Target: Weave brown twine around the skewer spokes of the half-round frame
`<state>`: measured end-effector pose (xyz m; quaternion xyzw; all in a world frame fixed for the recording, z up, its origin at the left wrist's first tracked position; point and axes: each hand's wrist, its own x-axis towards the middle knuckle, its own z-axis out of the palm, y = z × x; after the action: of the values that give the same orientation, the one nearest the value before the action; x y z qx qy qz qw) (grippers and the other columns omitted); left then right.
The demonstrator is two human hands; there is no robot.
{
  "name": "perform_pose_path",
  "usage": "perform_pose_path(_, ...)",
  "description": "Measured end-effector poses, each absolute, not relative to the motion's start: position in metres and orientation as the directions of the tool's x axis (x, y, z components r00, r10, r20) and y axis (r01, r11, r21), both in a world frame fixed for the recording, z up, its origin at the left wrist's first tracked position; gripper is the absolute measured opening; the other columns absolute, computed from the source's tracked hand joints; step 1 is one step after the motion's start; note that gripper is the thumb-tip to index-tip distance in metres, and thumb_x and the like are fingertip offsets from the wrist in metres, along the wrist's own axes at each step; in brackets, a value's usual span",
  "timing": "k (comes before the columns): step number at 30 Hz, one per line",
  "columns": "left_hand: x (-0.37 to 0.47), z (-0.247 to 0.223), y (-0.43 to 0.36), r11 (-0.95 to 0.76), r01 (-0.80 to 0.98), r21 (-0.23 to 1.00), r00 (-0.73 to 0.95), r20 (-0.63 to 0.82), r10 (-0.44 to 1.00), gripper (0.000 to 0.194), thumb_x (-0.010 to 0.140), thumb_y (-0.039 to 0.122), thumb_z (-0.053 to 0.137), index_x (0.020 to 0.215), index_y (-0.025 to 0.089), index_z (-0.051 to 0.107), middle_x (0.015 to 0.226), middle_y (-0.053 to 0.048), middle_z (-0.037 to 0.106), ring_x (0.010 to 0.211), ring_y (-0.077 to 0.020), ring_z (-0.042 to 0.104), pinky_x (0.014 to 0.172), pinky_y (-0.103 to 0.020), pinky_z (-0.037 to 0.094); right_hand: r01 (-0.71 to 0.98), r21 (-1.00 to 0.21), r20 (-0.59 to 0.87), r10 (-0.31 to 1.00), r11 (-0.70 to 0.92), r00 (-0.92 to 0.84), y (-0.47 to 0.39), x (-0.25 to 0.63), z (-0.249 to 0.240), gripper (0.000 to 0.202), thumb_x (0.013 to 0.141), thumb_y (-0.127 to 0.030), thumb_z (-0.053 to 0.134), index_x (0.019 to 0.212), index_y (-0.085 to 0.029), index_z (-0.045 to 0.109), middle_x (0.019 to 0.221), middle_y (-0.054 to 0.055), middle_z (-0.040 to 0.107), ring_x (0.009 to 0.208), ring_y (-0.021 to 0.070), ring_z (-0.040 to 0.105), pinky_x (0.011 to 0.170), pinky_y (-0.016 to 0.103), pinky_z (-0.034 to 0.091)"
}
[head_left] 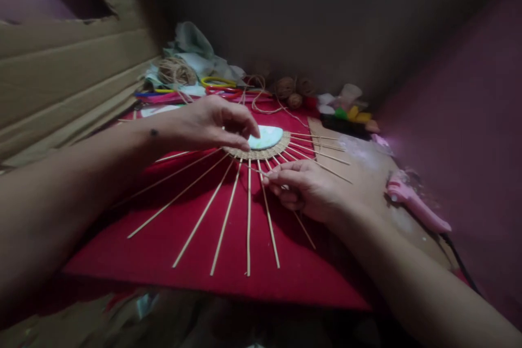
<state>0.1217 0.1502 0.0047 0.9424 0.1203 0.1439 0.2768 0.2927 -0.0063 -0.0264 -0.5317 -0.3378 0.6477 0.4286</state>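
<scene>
A half-round woven piece (281, 148) lies on the red cloth. Its core is a pale, light-blue half disc (267, 136), and thin wooden sticks (248, 217) fan out from the woven twine band. Over the left part of the half disc is my left hand (222, 122), thumb and fingertips a little apart at its surface, with nothing visible gripped. Below the band, my right hand (302, 185) pinches a thin strand of twine (255, 168), which runs from the weave across the sticks to my fingertips.
A pink glue gun (416, 201) lies on a brown board (367, 174) at right. Along the back are a ball of twine (176, 72), yellow-handled scissors (218, 82), brown twine balls (285, 87) and coloured pieces (353, 114). A cardboard panel (69, 70) stands at left.
</scene>
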Motion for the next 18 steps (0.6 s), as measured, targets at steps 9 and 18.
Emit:
perform_pose_path(9, 0.135, -0.011, 0.118, -0.846, 0.071, 0.528, 0.976, 0.138, 0.168, 0.015, 0.082, 0.031, 0.063, 0.081, 0.018, 0.070, 0.070, -0.002, 0.068, 0.062, -0.0092, 0.055, 0.058, -0.019, 0.039, -0.214, -0.903, -0.364, 0.928, -0.373, -0.081, -0.010, 0.292, -0.030, 0.011, 0.067, -0.023, 0.068, 0.064, -0.015, 0.061, 0.053, -0.004, 0.052, 0.039, 0.0025, 0.030, 0.037, 0.017, 0.014)
perform_pose_path(18, 0.133, -0.008, 0.120, -0.836, 0.046, 0.547, 0.978, 0.145, 0.148, 0.017, 0.085, 0.031, 0.060, 0.082, 0.019, 0.071, 0.083, -0.004, 0.067, 0.073, -0.0111, 0.056, 0.066, -0.020, 0.041, -0.189, -0.908, -0.373, 0.927, -0.374, -0.041, -0.009, 0.289, -0.029, 0.018, 0.065, -0.027, 0.071, 0.065, -0.016, 0.056, 0.049, -0.006, 0.049, 0.037, 0.0022, 0.027, 0.036, 0.017, 0.013)
